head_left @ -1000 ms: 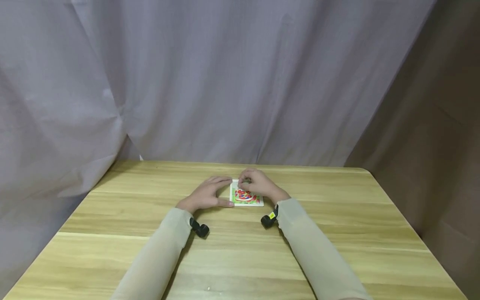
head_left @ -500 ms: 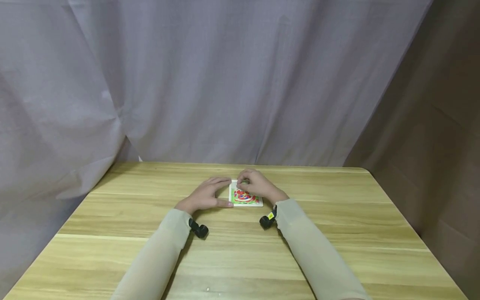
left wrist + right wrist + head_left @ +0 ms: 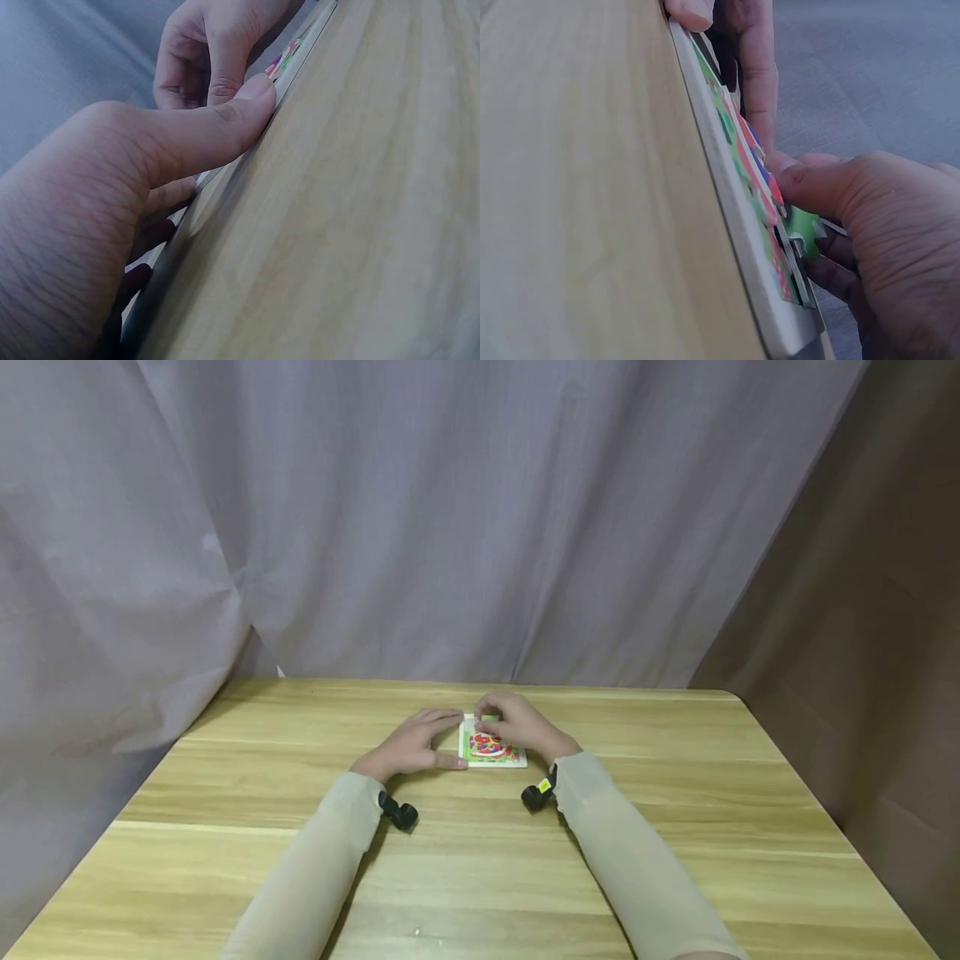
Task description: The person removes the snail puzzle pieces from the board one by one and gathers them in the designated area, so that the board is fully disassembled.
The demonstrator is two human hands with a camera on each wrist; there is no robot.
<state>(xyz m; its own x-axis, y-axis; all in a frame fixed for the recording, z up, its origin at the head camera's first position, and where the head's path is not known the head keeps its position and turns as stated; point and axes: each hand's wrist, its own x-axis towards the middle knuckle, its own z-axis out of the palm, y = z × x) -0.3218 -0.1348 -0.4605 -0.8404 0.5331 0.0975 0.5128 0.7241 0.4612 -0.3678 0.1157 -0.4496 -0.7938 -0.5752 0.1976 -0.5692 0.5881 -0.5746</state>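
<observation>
A flat, square puzzle board with a white rim (image 3: 731,202) and a red, green, white and blue picture lies on the light wood-grain table (image 3: 465,868), just below the centre of the head frame. The left hand (image 3: 411,745) spans the board's left edge, its fingers spread wide and nearly straight, the thumb on the lower-left corner and the fingertips at the upper-left. The right hand (image 3: 525,727) bends over the board's upper part, thumb and fingers curled around 1 small green puzzle piece (image 3: 804,229), which shows between them in the right wrist view; their exact contact is partly hidden. Beige sleeves (image 3: 641,856) cover both forearms, with 2 small black wrist devices (image 3: 399,812) at the cuffs. A grey cloth curtain (image 3: 405,527) fills the upper frame.
</observation>
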